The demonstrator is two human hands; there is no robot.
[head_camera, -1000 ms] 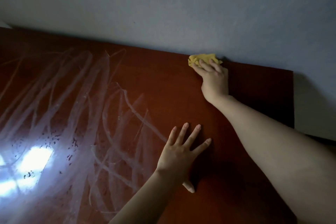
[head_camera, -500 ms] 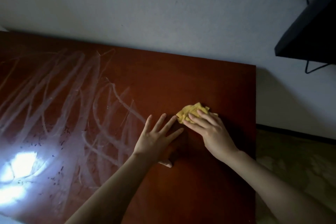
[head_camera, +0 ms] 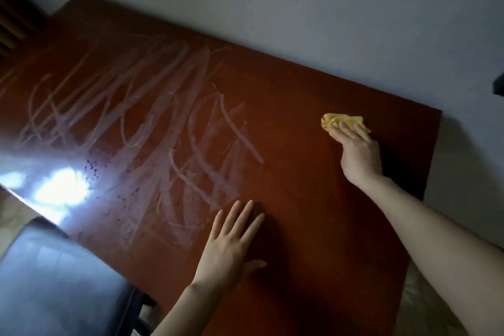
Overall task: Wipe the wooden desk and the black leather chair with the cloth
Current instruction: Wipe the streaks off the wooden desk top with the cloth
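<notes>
Probably the soft cloth [head_camera: 341,119] bunches easily, so straight right fingers [head_camera: 345,129] press its top, left fingers [head_camera: 241,215] spread on desk [head_camera: 300,172].

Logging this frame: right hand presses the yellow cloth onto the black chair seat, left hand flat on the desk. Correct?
No. The head view shows the right hand pressing the yellow cloth onto the wooden desk, not the chair seat. The left hand is flat on the desk.
</notes>
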